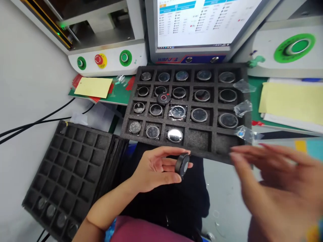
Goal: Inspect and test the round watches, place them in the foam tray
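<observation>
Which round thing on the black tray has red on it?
The dark disc with red marks, lying on top of the ridges of the foam tray by the second row. The other discs sit down in holes and show no red.

1. Right hand (275, 188): smeared, finger outlines soft; wrist cut by the bottom edge.
2. Round black part (182, 164) in left hand (153, 169): near edge-on, face detail unreadable.
3. Monitor (202, 23): top cropped, table text too small.
4. Lower-left foam tray (70, 168): contents of near cells dim, unclear.
</observation>
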Motion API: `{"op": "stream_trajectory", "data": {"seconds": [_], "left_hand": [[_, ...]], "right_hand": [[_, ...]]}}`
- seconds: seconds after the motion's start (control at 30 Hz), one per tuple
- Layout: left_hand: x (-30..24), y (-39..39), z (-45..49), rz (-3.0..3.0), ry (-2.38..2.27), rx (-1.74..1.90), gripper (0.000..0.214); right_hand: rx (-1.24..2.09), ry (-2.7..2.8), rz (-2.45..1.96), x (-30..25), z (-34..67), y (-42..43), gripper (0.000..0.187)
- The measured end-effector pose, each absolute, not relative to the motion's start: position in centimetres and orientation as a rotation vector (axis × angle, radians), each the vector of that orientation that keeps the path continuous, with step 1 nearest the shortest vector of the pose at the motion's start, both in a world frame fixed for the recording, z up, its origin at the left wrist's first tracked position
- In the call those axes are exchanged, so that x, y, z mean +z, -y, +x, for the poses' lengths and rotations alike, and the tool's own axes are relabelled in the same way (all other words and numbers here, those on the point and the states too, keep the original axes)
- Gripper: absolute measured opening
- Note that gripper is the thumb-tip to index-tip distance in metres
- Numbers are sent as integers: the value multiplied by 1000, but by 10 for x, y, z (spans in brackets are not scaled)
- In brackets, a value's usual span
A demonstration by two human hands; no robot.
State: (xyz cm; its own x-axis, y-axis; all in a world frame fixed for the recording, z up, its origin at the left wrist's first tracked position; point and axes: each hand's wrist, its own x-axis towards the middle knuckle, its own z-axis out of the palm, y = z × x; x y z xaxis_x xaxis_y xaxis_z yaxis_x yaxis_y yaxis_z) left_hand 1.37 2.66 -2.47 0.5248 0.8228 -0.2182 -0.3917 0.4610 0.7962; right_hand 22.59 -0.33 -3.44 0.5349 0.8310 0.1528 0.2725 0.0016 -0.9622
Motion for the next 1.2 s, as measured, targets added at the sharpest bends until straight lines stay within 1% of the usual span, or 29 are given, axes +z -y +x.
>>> {"op": "stream_trajectory", "data": {"seconds": [0.07, 0.2, 0.3, 0.43, 0.47, 0.53, 0.57, 0.6, 0.63, 0.67, 0.73, 0.8, 0.93, 1.07, 1.13, 1.2], "left_hand": [[-23, -23, 16, 845, -663, 888, 53], [-26, -13, 16, 1149, -741, 1076, 63], [-30, -7, 14, 1481, -810, 1173, 71], [-33, -5, 12, 1645, -740, 1190, 74], [-32, -6, 11, 1651, -724, 1195, 75], [-30, -10, 5, 1597, -735, 1202, 74], [-29, -14, 1, 1513, -752, 1176, 69], [-29, -18, -4, 1382, -758, 1109, 58], [-28, -22, -8, 1214, -741, 1004, 47], [-28, -25, -12, 1035, -703, 873, 41], [-30, -30, -16, 739, -597, 638, 45], [-34, -31, -13, 582, -516, 536, 45], [-43, -28, -2, 419, -383, 526, 41], [-47, -29, 1, 417, -349, 509, 42], [-43, -29, 1, 501, -428, 588, 49], [-37, -28, 0, 662, -543, 746, 59]], "right_hand": [[695, 1022, -1470, -29, 197, 14, 39], [1263, 862, -1238, -30, 166, 19, 34], [1561, 614, -1005, -32, 160, 13, 38], [1780, 410, -863, -31, 159, 5, 47], [1794, 408, -868, -29, 161, 4, 48], [1720, 466, -912, -27, 169, 2, 48], [1659, 529, -942, -26, 174, 2, 47], [1609, 613, -967, -25, 180, 2, 46], [1577, 711, -988, -24, 185, 2, 45], [1558, 805, -1014, -24, 190, 2, 45], [1542, 953, -1068, -21, 195, 2, 45], [1528, 1030, -1103, -19, 197, 2, 45], [1597, 1164, -1005, -15, 197, -4, 46], [1704, 1287, -908, -15, 199, -11, 50], [1563, 1275, -991, -15, 197, -10, 44], [1312, 1175, -1131, -14, 192, -6, 26]]}}
